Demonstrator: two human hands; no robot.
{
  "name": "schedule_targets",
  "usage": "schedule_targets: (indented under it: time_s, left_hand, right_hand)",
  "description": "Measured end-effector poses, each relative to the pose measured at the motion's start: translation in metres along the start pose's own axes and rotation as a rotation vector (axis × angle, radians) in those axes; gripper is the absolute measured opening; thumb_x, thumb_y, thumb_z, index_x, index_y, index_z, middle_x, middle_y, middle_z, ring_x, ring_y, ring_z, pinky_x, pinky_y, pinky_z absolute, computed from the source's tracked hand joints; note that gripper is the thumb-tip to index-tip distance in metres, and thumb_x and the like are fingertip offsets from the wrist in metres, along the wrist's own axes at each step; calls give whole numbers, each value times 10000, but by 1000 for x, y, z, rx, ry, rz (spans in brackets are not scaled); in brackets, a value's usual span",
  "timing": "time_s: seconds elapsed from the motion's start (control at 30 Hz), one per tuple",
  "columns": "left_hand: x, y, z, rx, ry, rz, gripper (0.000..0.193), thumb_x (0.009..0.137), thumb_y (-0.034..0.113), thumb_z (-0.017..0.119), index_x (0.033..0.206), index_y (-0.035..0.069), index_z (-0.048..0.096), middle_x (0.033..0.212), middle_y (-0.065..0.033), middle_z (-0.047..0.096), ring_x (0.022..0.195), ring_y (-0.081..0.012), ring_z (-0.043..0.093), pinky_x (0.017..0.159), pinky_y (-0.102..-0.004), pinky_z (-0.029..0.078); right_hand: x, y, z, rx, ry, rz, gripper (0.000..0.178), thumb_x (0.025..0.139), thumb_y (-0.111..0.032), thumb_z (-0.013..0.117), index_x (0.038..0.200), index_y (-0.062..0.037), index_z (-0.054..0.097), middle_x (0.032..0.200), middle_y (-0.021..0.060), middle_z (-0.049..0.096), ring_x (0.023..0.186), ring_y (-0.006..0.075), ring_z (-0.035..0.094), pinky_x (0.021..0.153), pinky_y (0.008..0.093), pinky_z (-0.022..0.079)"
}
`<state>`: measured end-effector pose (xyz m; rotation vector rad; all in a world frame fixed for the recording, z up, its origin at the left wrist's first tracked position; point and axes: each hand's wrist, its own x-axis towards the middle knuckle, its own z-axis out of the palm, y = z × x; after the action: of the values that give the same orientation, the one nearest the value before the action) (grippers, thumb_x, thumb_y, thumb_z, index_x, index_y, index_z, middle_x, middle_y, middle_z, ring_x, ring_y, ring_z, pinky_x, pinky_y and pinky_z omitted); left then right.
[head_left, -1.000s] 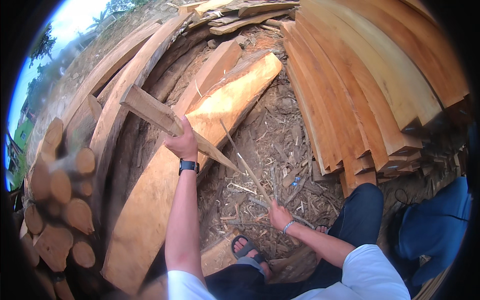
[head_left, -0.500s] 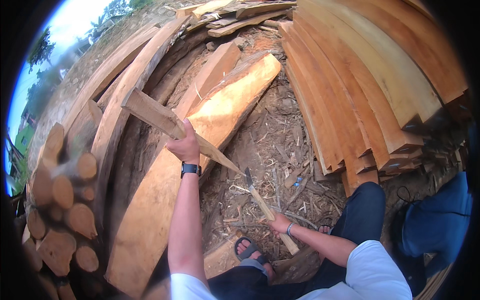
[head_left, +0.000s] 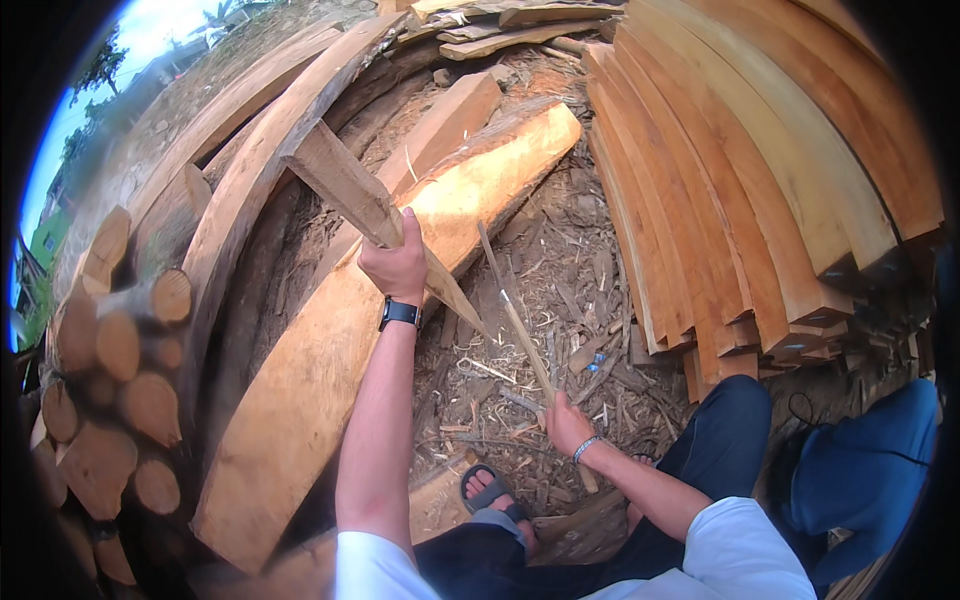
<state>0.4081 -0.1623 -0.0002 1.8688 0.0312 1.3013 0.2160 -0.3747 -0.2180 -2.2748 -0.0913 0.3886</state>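
Observation:
My left hand (head_left: 395, 262) is closed around a squared wooden stake (head_left: 342, 182). The stake slants down to the right and tapers to a point at its lower end. In my closed right hand (head_left: 568, 424) is a long-handled knife (head_left: 526, 342) with a narrow blade and a pale wooden handle. Its blade points up and away from me, just right of the stake's tapered end and apart from it. Beneath the stake lies a broad, thick slab (head_left: 300, 400) of wood, sunlit toward its far end.
Stacked sawn beams (head_left: 690, 190) rise on the right. Cut round logs (head_left: 120, 350) are piled at the left, near long timbers (head_left: 270, 150). Shavings and bark (head_left: 560, 290) cover the ground around my sandalled foot (head_left: 492, 492). Blue-trousered legs (head_left: 860, 450) are at the right edge.
The knife has swung upward, its blade now higher beside the stake. My right hand has risen slightly. My left hand and the stake sit a little further right in view.

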Motion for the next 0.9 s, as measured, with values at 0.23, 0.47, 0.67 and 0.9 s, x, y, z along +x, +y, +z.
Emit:
schedule_targets:
  time_s: [0.23,0.47,0.67,0.9]
  left_hand:
    - [1,13,4,36,73,17,337,778,259,734,795,-66,645,693,-170,673,647,-275,682,608,-365,510]
    - [6,-5,-9,63,91,-18,369,786,289,724,748,-70,650,643,-166,661,599,-270,672,582,-365,505]
    - [8,9,-4,51,85,-12,347,797,282,718,769,-57,650,654,-145,664,603,-243,665,593,-355,503]
    - [10,-11,-14,73,85,-42,330,788,273,724,807,-48,651,678,-141,672,637,-246,676,607,-355,509]
  right_hand:
    - [2,80,52,-157,-200,2,258,885,-136,479,992,98,462,829,353,598,828,526,578,740,536,487]
    - [-5,-15,-10,19,-66,-30,294,867,-126,495,1034,108,435,815,344,608,816,497,606,715,538,490]
    - [-6,89,54,-251,-137,-57,293,852,-110,498,1014,134,482,756,317,626,755,440,650,679,513,524]
    - [-8,20,21,215,-409,213,295,895,-192,512,863,101,524,673,200,606,483,253,612,461,417,511]
